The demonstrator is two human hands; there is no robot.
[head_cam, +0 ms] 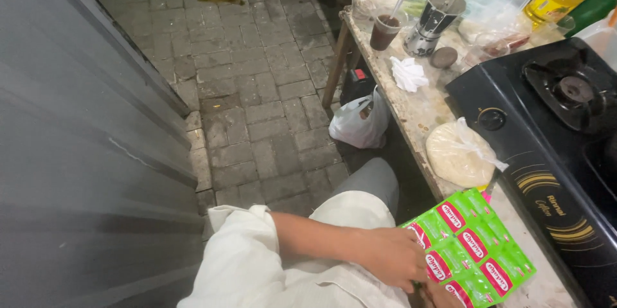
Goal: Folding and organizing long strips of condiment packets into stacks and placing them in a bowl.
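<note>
Grey paving runs under a cluttered counter (pixel 411 112). Nearest, my left hand (pixel 385 256) pinches the linked green-and-red sachet sheet (pixel 472 250) at the counter's edge; none torn off yet. My right hand (pixel 437 298) barely shows (grip unclear). Farther: bagged dough (pixel 456 154), black stove (pixel 553 128).

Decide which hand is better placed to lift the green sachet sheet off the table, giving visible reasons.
Probably the left. The left hand grips the green sachet sheet at its near edge. The right hand barely shows at the picture's bottom edge, by the sheet's corner; its hold is unclear.
</note>
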